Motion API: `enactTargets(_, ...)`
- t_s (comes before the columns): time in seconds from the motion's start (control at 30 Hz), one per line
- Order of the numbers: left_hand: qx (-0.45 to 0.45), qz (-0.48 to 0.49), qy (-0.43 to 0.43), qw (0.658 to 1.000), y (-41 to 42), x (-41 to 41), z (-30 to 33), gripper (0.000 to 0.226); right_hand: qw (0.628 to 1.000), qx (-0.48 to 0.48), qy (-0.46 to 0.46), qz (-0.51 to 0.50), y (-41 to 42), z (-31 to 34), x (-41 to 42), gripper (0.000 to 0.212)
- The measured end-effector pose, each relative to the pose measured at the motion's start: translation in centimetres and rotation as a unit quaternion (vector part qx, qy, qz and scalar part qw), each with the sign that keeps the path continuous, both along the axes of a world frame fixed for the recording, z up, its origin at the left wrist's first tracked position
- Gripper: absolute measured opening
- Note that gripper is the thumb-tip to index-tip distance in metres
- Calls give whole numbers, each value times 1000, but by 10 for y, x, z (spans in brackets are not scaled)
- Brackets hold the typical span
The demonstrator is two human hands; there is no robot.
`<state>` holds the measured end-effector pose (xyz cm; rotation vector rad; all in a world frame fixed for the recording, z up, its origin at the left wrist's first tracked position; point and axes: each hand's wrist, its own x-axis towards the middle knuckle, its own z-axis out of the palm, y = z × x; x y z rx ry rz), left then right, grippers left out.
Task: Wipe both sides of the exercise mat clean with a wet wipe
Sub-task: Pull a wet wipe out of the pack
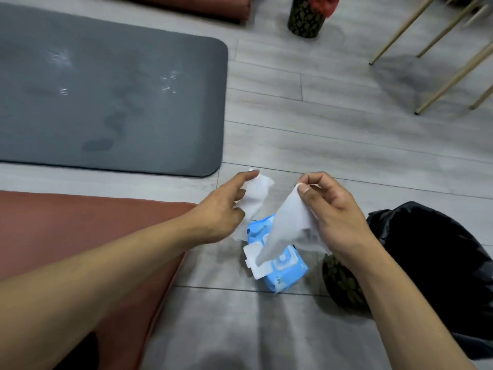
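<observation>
Right hand (pixel 337 209): thumb and forefinger pinch the top corner of a wet wipe (pixel 289 225), the other fingers curled behind; the sheet hangs down to the pack's mouth.
Left hand (pixel 222 209): forefinger straight, remaining fingers loosely bent around a second white piece (pixel 257 193); whether this joins the right hand's sheet I cannot tell.
Wipe pack (pixel 278 265): just below and between both hands, blue, flap open, on the floor.
Risk at the pack: the sheet's tail looks caught in the opening, so a lift may drag out the next wipe or tip the unweighted pack.
Exercise mat (pixel 112 102): dark grey, flat, beyond and left of the left hand, darker patches on top.
Red mat (pixel 80 231): under the left forearm.
Black bag (pixel 437 252): right of the right wrist; a trailing wipe could brush it.
</observation>
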<state>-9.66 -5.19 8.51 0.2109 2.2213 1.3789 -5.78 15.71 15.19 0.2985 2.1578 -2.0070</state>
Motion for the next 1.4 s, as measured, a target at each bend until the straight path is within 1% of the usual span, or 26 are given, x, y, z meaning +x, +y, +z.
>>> enactTargets(0.07,51,10,-36,998,-8,5,14,87,999,-40,-4,19,-14,15,-1,5)
enactTargets(0.13,104,36,-69,992,-13,12,26,78,997,-70,-1,25,-26,25,-4,4)
enactTargets(0.17,126,59,-84,987,-14,15,32,68,998,-63,6,21,-32,28,-6,3)
enactTargets(0.23,164,115,-114,973,-16,19,44,45,1000,-1,28,2,-41,28,-12,4)
enactTargets(0.3,200,149,-147,957,-21,23,52,37,997,53,38,-28,-48,25,-17,5)
enactTargets(0.4,160,118,-123,972,-31,35,56,53,990,111,40,-75,-54,17,-19,10)
enactTargets(0.5,110,108,-82,985,-32,47,57,51,971,218,38,-85,-55,2,-10,16)
enactTargets(0.53,96,113,-65,987,-32,48,56,49,960,260,56,-92,-55,-5,-3,15)
enactTargets(0.6,80,116,-30,990,-32,47,57,45,927,330,133,-117,-55,-15,11,10)
enactTargets(0.63,77,116,-18,990,-33,47,58,44,917,341,162,-127,-56,-18,18,7)
enactTargets(0.67,77,116,-13,990,-34,46,59,43,922,324,166,-131,-56,-22,24,9)
enactTargets(0.7,84,119,-11,989,-35,46,60,43,943,271,142,-131,-58,-24,29,13)
enactTargets(0.77,104,140,-18,985,-35,46,62,44,987,126,31,-98,-67,-24,36,21)
enactTargets(0.83,144,162,-47,975,-34,46,65,46,996,4,-78,-47,-79,-20,42,31)
enactTargets(0.87,162,171,-65,970,-33,46,67,46,991,-71,-112,-35,-82,-20,44,40)
enactTargets(0.93,190,193,-101,957,-32,45,67,46,964,-211,-157,-32,-85,-18,47,57)
enactTargets(1.03,222,244,-145,933,-34,42,66,42,914,-320,-240,-65,-84,-15,54,62)
enactTargets(1.07,237,261,-160,922,-35,41,66,41,902,-340,-255,-69,-82,-17,56,62)
enactTargets(1.13,274,281,-193,899,-35,38,66,37,900,-355,-246,-58,-81,-20,59,50)
enactTargets(1.17,277,282,-201,896,-37,37,66,35,903,-359,-229,-54,-80,-20,59,39)
enactTargets(1.2,264,279,-201,901,-40,36,65,33,908,-361,-207,-50,-80,-19,56,29)
enactTargets(1.23,241,273,-194,911,-44,35,64,31,914,-357,-188,-44,-80,-15,53,24)
enactTargets(1.27,218,265,-187,920,-50,35,64,30,921,-351,-169,-34,-80,-12,48,27)
enactTargets(1.3,203,255,-186,927,-55,35,64,29,926,-343,-156,-26,-80,-9,44,35)
enactTargets(1.37,193,244,-213,926,-66,35,64,29,939,-307,-152,-23,-83,-4,35,46)
enactTargets(1.4,194,246,-234,920,-70,35,64,28,947,-283,-152,-23,-84,-2,31,46)
